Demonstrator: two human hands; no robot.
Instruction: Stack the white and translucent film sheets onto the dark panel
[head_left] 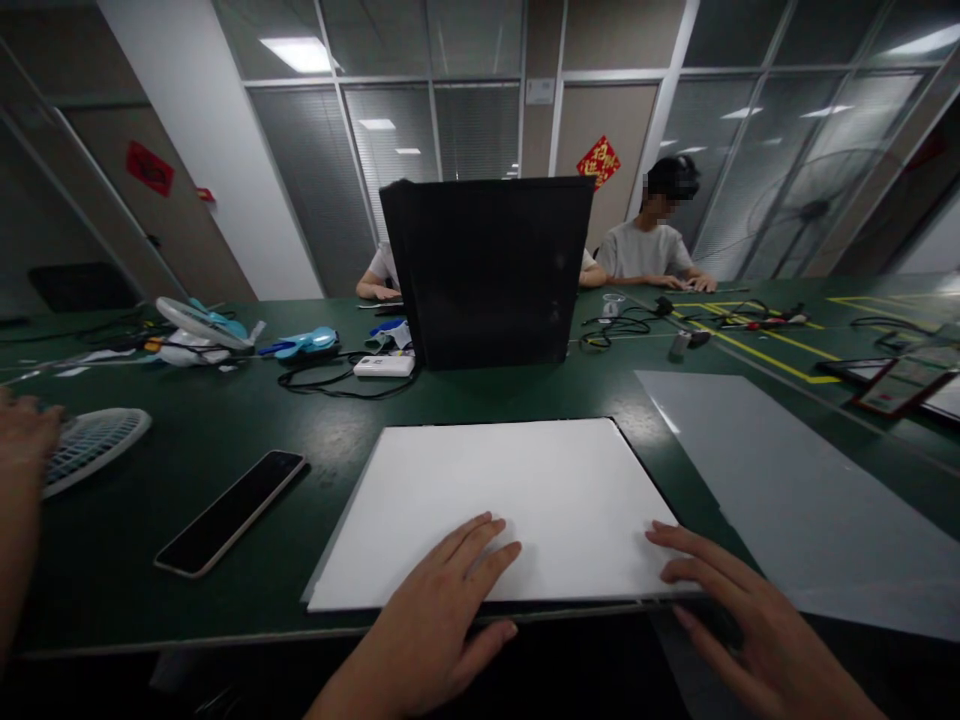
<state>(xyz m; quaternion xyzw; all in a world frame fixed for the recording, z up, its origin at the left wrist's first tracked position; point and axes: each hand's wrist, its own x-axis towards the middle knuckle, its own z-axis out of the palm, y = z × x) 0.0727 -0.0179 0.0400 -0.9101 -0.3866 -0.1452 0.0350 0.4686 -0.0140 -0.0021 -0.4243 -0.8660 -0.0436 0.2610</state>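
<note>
A flat white sheet [510, 480] with a dark border beneath it lies at the table's front edge. My left hand [442, 610] rests on its front part, fingers spread and stretched forward, thumb apart near the edge. At the sheet's front right corner is my right hand [739, 605], fingers over the white surface and thumb lower, just below the edge. Nothing shows in either hand. To the left of the sheet lies a phone [232, 515] with a dark screen. A grey-white sheet [795, 480] lies on the right.
A black upright panel [491, 270] stands behind the sheet. At far left, another person's hand [30, 430] is on a white grille [105, 435]. A white box [384, 366], cables [330, 385] and a blue item [307, 343] lie farther back. A person [652, 245] sits across the green table [337, 420].
</note>
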